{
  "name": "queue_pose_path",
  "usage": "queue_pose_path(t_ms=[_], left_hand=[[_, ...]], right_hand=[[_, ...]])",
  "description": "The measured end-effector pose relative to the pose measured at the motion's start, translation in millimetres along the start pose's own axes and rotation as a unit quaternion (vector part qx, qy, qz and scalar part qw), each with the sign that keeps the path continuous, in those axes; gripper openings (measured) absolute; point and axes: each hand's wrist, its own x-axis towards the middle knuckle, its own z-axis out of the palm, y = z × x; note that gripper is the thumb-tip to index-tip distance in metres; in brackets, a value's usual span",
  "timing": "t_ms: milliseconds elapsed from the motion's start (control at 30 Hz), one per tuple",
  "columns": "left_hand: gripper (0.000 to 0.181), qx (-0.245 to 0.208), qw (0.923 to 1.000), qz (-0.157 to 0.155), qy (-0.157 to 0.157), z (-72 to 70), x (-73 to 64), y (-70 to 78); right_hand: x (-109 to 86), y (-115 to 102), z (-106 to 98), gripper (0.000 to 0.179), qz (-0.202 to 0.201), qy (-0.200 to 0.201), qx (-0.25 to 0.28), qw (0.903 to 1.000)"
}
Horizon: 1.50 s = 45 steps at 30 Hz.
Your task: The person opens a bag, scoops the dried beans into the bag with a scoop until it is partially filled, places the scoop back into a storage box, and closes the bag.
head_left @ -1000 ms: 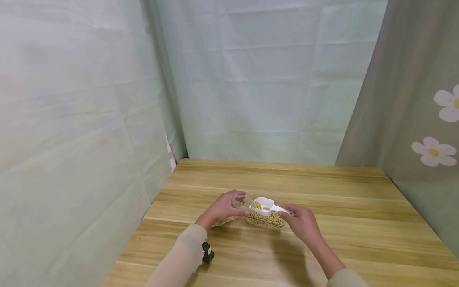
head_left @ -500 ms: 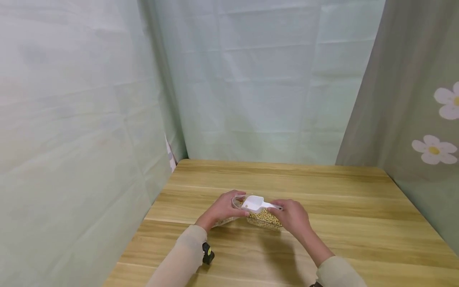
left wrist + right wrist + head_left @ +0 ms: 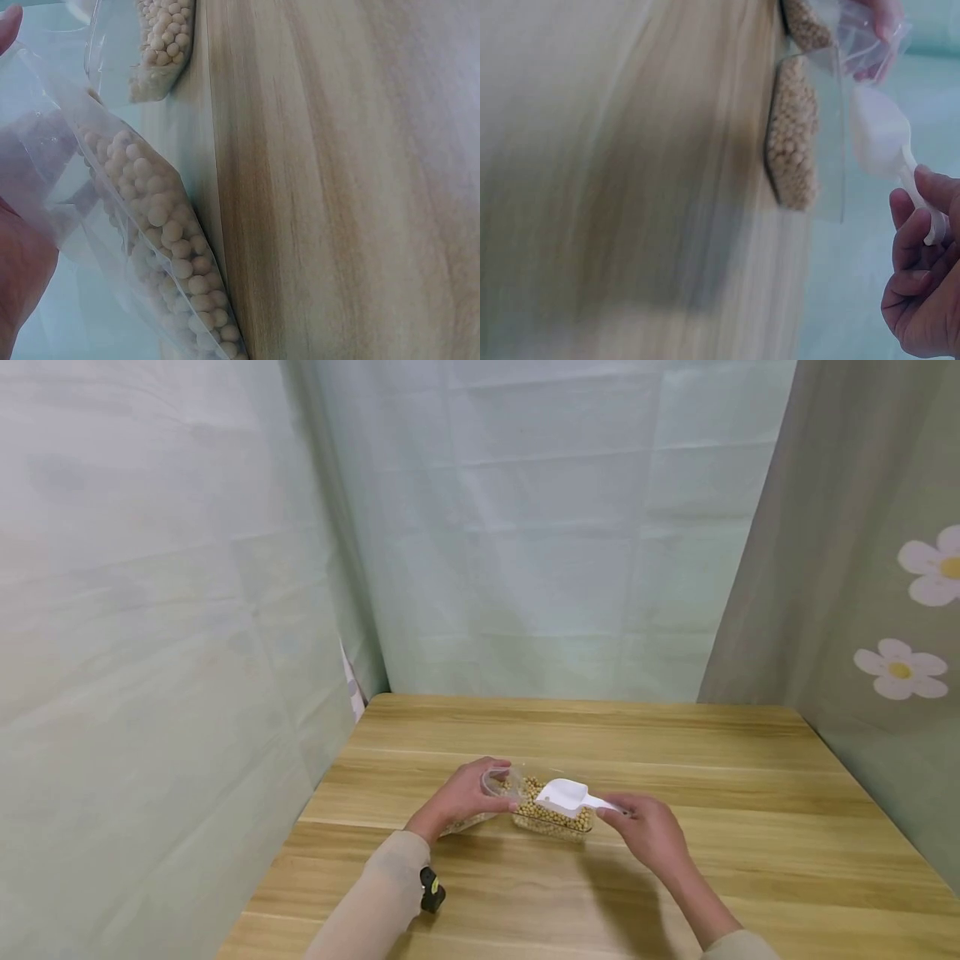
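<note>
My left hand (image 3: 468,789) grips the mouth of a clear plastic bag (image 3: 169,232), holding it open; pale yellow beans that look like soybeans fill its lower part. Right beside the bag stands a clear box (image 3: 551,833), also with beans (image 3: 791,139) in it and its see-through walls rising above them. With thumb and fingers, my right hand (image 3: 648,833) pinches the handle of a white scoop (image 3: 562,796). The scoop's bowl is over the box, pointing left toward the bag, and almost no beans show in it.
All of this is on a wood-grain table (image 3: 675,893). Pale curtains (image 3: 540,543) hang behind and along the left side, and a grey-green curtain (image 3: 817,568) with white flowers hangs at the right. A black wrist device (image 3: 431,891) sits at my left sleeve.
The scoop went left from over the box to the bag's mouth, then came back right over the box. My left hand and the bag have stayed in place.
</note>
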Motion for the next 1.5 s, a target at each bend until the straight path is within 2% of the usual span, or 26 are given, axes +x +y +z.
queue_pose_path(t_ms=[233, 467, 633, 800, 933, 1233, 1500], left_hand=[[0.081, -0.006, 0.9999, -0.01, -0.002, -0.5, -3.0, 0.3], [0.08, -0.012, 0.9998, -0.015, 0.002, 0.2, -6.6, 3.3], [0.08, -0.02, 0.9996, -0.019, 0.003, 0.8, -8.2, 4.6], [0.079, -0.024, 0.9996, -0.017, 0.003, 3.7, -7.3, 5.4], [0.08, -0.025, 0.9996, -0.011, -0.001, 6.0, -5.4, 5.6], [0.078, -0.02, 0.9997, -0.009, 0.003, 4.7, -4.7, 3.4], [0.079, -0.021, 0.9994, -0.021, 0.016, -2.3, -7.2, 0.0]], right_hand=[[-1.6, 6, 1, 0.028, 0.009, -0.015, -0.034, 0.9993], [2.9, 0, 8, 0.02, -0.011, -0.022, -0.091, 0.9956], [8.9, -5, 22, 0.019, -0.034, -0.013, -0.112, 0.9931], [14.7, -2, 43, 0.021, -0.036, 0.01, -0.094, 0.9949], [15.2, 3, 52, 0.02, -0.036, 0.031, -0.082, 0.9955], [9.7, 9, 50, 0.028, 0.009, 0.033, -0.016, 0.9993], [4.3, 15, 44, 0.032, 0.021, 0.047, 0.028, 0.9983]])
